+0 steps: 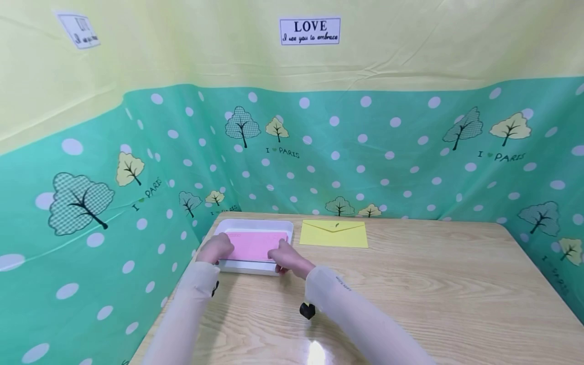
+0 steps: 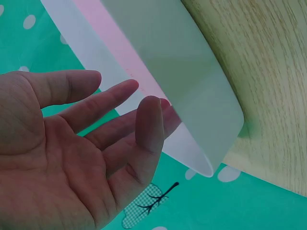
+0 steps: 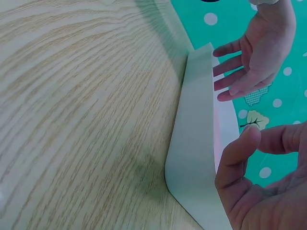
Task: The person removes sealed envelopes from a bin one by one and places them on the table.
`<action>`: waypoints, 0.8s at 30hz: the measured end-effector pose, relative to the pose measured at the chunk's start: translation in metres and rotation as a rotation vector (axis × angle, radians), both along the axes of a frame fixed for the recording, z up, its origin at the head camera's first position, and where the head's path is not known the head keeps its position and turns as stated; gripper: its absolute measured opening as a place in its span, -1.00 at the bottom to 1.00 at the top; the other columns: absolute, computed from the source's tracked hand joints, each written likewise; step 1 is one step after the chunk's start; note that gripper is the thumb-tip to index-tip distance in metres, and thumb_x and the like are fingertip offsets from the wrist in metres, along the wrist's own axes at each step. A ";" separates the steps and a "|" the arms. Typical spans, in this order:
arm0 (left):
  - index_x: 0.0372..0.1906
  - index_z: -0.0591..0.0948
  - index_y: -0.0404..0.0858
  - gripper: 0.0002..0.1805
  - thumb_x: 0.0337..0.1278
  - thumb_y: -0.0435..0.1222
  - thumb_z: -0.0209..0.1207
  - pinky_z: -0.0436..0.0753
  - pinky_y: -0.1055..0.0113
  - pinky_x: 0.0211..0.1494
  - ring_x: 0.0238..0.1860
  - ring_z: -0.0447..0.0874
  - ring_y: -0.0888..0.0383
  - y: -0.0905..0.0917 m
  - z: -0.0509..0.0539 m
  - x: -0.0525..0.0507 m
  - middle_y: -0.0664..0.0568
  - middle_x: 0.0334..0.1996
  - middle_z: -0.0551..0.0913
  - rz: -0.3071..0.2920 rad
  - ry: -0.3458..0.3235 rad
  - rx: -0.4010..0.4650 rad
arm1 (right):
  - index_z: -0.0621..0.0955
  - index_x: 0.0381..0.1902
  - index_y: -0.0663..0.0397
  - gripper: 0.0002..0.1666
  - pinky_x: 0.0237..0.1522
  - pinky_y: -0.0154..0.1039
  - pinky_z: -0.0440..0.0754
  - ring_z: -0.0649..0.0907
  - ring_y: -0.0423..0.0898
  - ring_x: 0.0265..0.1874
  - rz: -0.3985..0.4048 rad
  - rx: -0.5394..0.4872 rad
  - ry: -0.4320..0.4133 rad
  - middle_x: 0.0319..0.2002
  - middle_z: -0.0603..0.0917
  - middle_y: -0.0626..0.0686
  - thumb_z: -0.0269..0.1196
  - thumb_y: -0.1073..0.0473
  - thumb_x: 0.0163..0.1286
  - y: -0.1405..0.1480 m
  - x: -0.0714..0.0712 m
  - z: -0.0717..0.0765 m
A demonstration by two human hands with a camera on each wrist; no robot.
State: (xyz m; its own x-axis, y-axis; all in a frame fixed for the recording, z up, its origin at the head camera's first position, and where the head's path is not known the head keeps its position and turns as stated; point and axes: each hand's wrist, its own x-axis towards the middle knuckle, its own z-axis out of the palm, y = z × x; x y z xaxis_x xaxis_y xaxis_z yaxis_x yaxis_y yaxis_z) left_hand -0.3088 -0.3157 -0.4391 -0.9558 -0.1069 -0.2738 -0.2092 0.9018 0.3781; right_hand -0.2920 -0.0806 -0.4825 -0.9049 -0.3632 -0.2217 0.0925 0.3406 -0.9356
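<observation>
A pink envelope (image 1: 255,246) lies in a shallow white tray (image 1: 255,267) near the table's far left corner. At the envelope's left end is my left hand (image 1: 218,248). The left wrist view shows its fingers (image 2: 103,103) loosely spread and bent over the tray's rim, with nothing seen gripped. My right hand (image 1: 288,256) is at the envelope's right end, its fingertips at the paper's edge. In the right wrist view its finger (image 3: 237,155) and thumb bend toward each other, and no paper shows between them. Whether the fingertips press on the envelope is hidden there.
A yellow envelope (image 1: 335,234), flap side up, lies to the right of the tray on the wooden table (image 1: 433,284). Behind and to the left hangs a green and yellow printed curtain (image 1: 347,152). A small black object (image 1: 307,310) shows beneath the right wrist.
</observation>
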 end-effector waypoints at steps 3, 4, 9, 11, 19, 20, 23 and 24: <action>-0.15 0.51 -0.49 -0.80 0.39 -0.41 -0.05 0.60 0.13 -0.34 -0.34 0.57 -0.11 -0.001 -0.005 -0.002 -0.22 -0.33 0.55 -0.001 0.003 -0.002 | 0.18 0.45 0.55 -0.22 -0.55 -0.27 0.52 0.51 -0.12 -0.62 0.007 0.010 -0.007 -0.13 0.48 0.20 0.17 0.29 0.39 0.000 0.001 -0.001; -0.14 0.51 -0.49 -0.80 0.38 -0.41 -0.05 0.59 0.13 -0.32 -0.33 0.57 -0.11 -0.001 -0.007 -0.003 -0.21 -0.33 0.55 0.000 0.004 -0.003 | 0.17 0.45 0.55 -0.22 -0.54 -0.25 0.52 0.50 -0.11 -0.62 0.009 0.012 -0.009 -0.14 0.49 0.20 0.17 0.29 0.39 0.000 0.002 -0.001; -0.18 0.54 -0.46 -0.82 0.38 -0.40 -0.02 0.56 0.14 -0.27 -0.34 0.54 -0.08 -0.001 -0.013 -0.005 -0.17 -0.37 0.54 -0.002 -0.002 -0.002 | 0.09 0.52 0.56 -0.14 -0.51 -0.24 0.52 0.49 -0.12 -0.61 0.017 0.016 -0.016 -0.14 0.49 0.19 0.16 0.27 0.41 0.000 0.004 0.000; -0.23 0.54 -0.43 -0.84 0.38 -0.40 -0.01 0.54 0.15 -0.28 -0.36 0.53 -0.06 -0.001 -0.014 -0.005 -0.15 -0.40 0.52 -0.001 -0.004 -0.002 | 0.00 0.57 0.55 -0.07 -0.51 -0.25 0.52 0.49 -0.13 -0.61 0.021 0.031 -0.012 -0.13 0.50 0.20 0.15 0.26 0.43 -0.001 0.005 0.001; -0.28 0.50 -0.41 -0.88 0.35 -0.43 -0.02 0.52 0.18 -0.32 -0.41 0.48 -0.03 0.005 -0.016 -0.002 -0.14 -0.44 0.48 -0.010 0.008 0.007 | -0.15 0.64 0.47 0.02 -0.53 -0.20 0.51 0.46 -0.12 -0.64 0.024 0.048 0.007 0.09 0.51 0.34 0.12 0.26 0.44 -0.003 0.011 0.003; -0.26 0.50 -0.43 -0.87 0.34 -0.43 -0.02 0.54 0.16 -0.31 -0.40 0.49 -0.04 0.005 -0.016 -0.002 -0.15 -0.43 0.48 -0.011 0.008 0.010 | -0.13 0.64 0.46 0.00 -0.53 -0.19 0.51 0.44 -0.12 -0.65 0.021 0.049 0.010 0.02 0.53 0.30 0.11 0.27 0.45 -0.003 0.011 0.004; -0.21 0.51 -0.47 -0.85 0.34 -0.43 -0.01 0.58 0.13 -0.29 -0.37 0.52 -0.07 0.006 -0.016 -0.003 -0.18 -0.40 0.51 -0.013 0.004 0.006 | -0.06 0.64 0.45 -0.04 -0.53 -0.15 0.57 0.42 -0.13 -0.67 -0.013 0.058 0.034 -0.30 0.55 0.18 0.13 0.26 0.47 -0.004 0.010 0.005; -0.20 0.51 -0.48 -0.85 0.34 -0.43 -0.02 0.58 0.13 -0.28 -0.37 0.53 -0.08 0.006 -0.016 -0.003 -0.18 -0.39 0.51 -0.016 0.004 0.000 | -0.03 0.64 0.43 -0.06 -0.54 -0.13 0.59 0.41 -0.13 -0.68 -0.030 0.059 0.045 -0.35 0.55 0.17 0.13 0.26 0.47 -0.004 0.010 0.005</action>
State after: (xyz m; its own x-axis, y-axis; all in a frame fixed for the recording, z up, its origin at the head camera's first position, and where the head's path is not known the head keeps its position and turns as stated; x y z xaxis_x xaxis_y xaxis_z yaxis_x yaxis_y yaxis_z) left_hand -0.3117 -0.3093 -0.4549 -0.9585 -0.0919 -0.2698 -0.1934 0.9049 0.3791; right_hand -0.2824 -0.0844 -0.4772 -0.9248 -0.3234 -0.2004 0.0613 0.3933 -0.9174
